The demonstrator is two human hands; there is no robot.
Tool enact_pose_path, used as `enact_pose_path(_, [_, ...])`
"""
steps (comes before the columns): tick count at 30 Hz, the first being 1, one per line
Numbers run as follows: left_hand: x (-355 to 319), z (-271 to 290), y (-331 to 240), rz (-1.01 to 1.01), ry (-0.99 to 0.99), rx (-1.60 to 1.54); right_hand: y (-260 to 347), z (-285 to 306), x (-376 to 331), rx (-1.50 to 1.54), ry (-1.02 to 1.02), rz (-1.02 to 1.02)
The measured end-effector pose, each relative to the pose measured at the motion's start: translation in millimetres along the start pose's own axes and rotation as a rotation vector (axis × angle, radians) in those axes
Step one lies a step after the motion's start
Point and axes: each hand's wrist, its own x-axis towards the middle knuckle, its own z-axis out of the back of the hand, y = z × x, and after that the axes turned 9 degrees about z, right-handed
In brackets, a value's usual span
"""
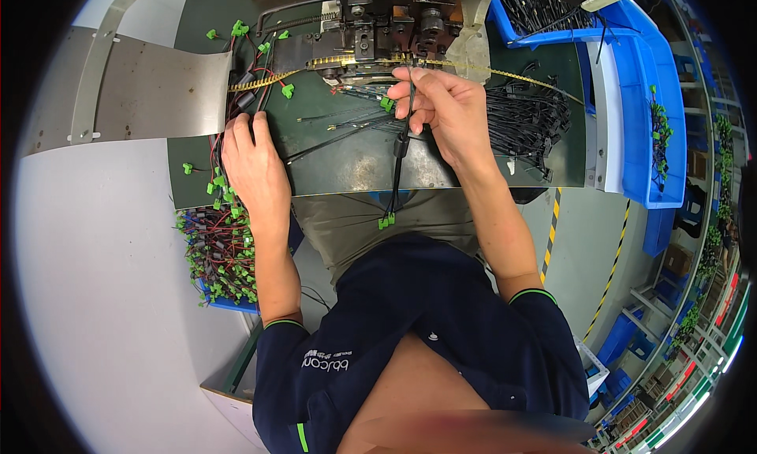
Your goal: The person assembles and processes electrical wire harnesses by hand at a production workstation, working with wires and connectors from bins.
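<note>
The thing in hand is a thin black cable [400, 150] that hangs from the right hand [443, 111] down over the front edge of the dark green bench top [347, 170], ending in a small green connector [386, 220] that dangles just above the person's lap. The right hand pinches the cable's upper end between thumb and fingertips, closed on it, and holds that end right at the mouth of the press machine [394, 24] at the back of the bench, where a strip of brass terminals [347, 62] runs across. Held this way, the bare end of the cable sits level with the strip, probably so the machine can meet it, though the tip itself is hidden behind the fingers.

The left hand [254, 166] lies flat on the left part of the bench, fingers spread and resting on a bunch of red and black wires with green connectors [236, 107]; it grips nothing that I can make out, and seems to pin the bunch down so it stays within reach.

Just right of the right hand lies a heap of black cables [524, 123], spread across the bench. Below the left hand, a tangle of wires with green plugs [217, 245] fills a blue bin [229, 304]. A large blue tray [643, 99] stands at the far right, and a grey metal sheet [150, 91] slopes away at the left.
</note>
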Motion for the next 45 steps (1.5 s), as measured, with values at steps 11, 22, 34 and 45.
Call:
enact_pose_path(11, [1, 0, 3, -0.047, -0.044, -0.082, 1, -1, 0, 0.040, -0.021, -0.001])
enact_pose_path(22, [3, 6, 11, -0.060, -0.069, -0.157, 1, -1, 0, 0.031, -0.002, 0.005])
enact_pose_path(34, [-10, 44, 34, 0.275, -0.306, -1.456, 31, 6, -39, 0.073, 0.110, -0.009])
enact_pose_path(45, [-13, 64, 75, 0.424, 0.000, -2.313, 99, 53, -91, 0.097, 0.066, 0.104])
